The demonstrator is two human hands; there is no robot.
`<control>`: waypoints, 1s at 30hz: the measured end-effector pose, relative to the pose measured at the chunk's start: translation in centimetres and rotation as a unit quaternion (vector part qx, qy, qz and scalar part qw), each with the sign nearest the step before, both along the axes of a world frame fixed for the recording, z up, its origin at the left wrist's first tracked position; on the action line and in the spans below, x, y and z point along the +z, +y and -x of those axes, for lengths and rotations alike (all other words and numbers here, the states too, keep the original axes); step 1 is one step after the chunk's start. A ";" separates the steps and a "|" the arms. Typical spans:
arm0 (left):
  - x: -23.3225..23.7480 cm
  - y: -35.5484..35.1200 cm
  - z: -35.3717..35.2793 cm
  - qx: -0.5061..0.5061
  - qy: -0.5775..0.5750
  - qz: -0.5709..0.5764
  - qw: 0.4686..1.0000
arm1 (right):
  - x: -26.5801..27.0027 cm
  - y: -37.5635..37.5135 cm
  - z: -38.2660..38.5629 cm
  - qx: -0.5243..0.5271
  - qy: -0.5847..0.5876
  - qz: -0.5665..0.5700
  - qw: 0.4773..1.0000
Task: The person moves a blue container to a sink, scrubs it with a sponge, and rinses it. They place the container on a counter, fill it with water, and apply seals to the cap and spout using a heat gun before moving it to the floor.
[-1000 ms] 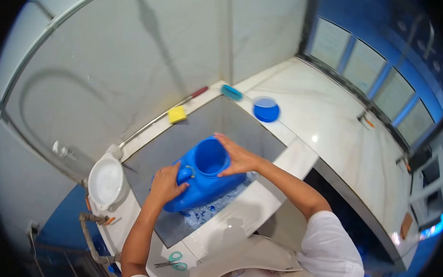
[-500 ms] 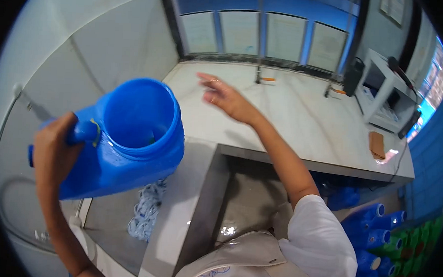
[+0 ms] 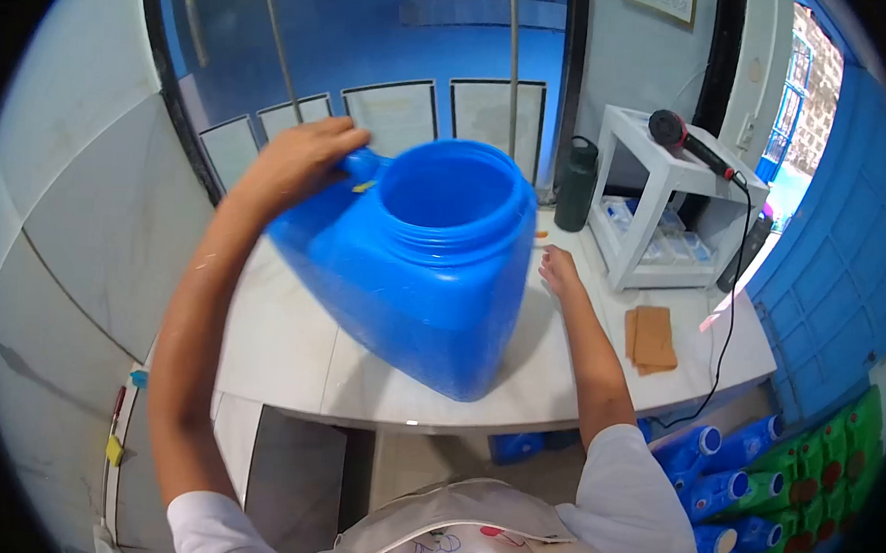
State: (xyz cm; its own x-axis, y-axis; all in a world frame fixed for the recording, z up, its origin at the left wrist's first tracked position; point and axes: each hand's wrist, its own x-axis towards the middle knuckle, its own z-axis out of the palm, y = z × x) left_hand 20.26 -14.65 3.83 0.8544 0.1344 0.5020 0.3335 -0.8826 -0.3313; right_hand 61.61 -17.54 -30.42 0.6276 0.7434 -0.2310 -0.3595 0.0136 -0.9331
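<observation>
Fingers of our left hand [image 3: 299, 159] are closed tight round the moulded handle [image 3: 365, 162] of a large blue plastic jug [image 3: 423, 275], and that one hand carries its whole weight. The jug hangs tilted in front of us with its wide threaded mouth [image 3: 449, 192] turned up towards the camera. It has no cap on, and what we see of the inside looks bare. Its lower corner crosses the near edge of the white counter [image 3: 289, 354] in the picture, but we judge it to be in the air and not set down. Our right hand [image 3: 561, 271] is stretched out beyond the jug, low over the counter or resting on it. Its fingers lie loosely open with nothing in them, as far as the view shows. Farther along the counter stand a dark bottle [image 3: 575, 183] and a white shelf unit [image 3: 668, 193] with a black hair dryer [image 3: 686, 141] on top, and a brown pad [image 3: 652, 338] lies near the counter's edge. On the floor to our right lie other blue jugs [image 3: 743, 477] beside green ones [image 3: 838, 487]. So far the jug is lifted, uncapped and seemingly empty. Setting it down is left, and so is anything to do with a cap – we see none within reach.
</observation>
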 end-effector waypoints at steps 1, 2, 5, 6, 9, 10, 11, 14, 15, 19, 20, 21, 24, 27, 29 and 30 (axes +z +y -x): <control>-0.5 0.6 -3.3 -0.015 -0.005 -0.003 1.000 | -1.3 0.8 -2.3 0.022 0.019 -0.029 0.999; -1.0 1.6 -6.1 -0.030 0.008 0.016 0.999 | -3.3 2.1 -4.8 0.044 0.038 -0.056 0.997; -2.8 5.0 -14.2 -0.069 -0.026 0.035 0.997 | -6.1 5.2 -9.4 0.073 0.081 -0.121 0.987; -3.2 5.5 -16.3 -0.070 -0.039 0.069 0.994 | -5.8 5.6 -9.8 0.076 0.080 -0.116 0.987; -4.3 6.4 -20.6 -0.084 -0.078 0.116 0.987 | -4.2 5.7 -10.4 0.082 0.080 -0.111 0.987; -4.5 6.8 -21.6 -0.098 -0.101 0.129 0.982 | -3.8 5.7 -10.6 0.082 0.079 -0.110 0.987; -4.8 7.1 -22.4 -0.097 -0.103 0.129 0.981 | -3.4 5.6 -10.7 0.085 0.077 -0.110 0.987; -5.3 7.7 -23.3 -0.117 -0.136 0.122 0.976 | -2.8 5.5 -11.0 0.089 0.071 -0.113 0.987; -5.2 7.8 -23.2 -0.113 -0.135 0.121 0.977 | -2.4 5.4 -10.9 0.091 0.070 -0.115 0.987; -5.1 7.7 -22.4 -0.112 -0.128 0.113 0.979 | -1.2 5.1 -10.9 0.100 0.058 -0.121 0.986; -5.1 7.6 -22.0 -0.120 -0.139 0.106 0.977 | -0.9 5.1 -10.8 0.100 0.054 -0.125 0.986; -5.2 7.5 -21.4 -0.117 -0.139 0.107 0.977 | -0.8 5.1 -10.7 0.104 0.051 -0.125 0.985; -5.3 7.4 -19.4 -0.097 -0.143 0.101 0.980 | 0.2 4.9 -10.4 0.113 0.035 -0.132 0.984; -6.5 7.9 -16.0 -0.046 -0.200 0.111 0.972 | 1.6 4.3 -9.0 0.133 0.005 -0.142 0.981; -9.5 9.2 -12.9 -0.032 -0.283 0.172 0.943 | 3.0 3.8 -8.0 0.154 -0.025 -0.156 0.975; -11.5 9.8 -10.8 -0.035 -0.305 0.168 0.937 | 4.2 2.8 -7.3 0.163 -0.039 -0.165 0.972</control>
State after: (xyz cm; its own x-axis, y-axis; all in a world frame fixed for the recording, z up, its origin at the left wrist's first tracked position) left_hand 31.04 -4.84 -7.69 0.4357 0.3260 0.8390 0.3078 -0.9299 0.2015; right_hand 68.89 -14.70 -26.18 0.3525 0.9313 0.0921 -0.3238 0.2137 -0.9217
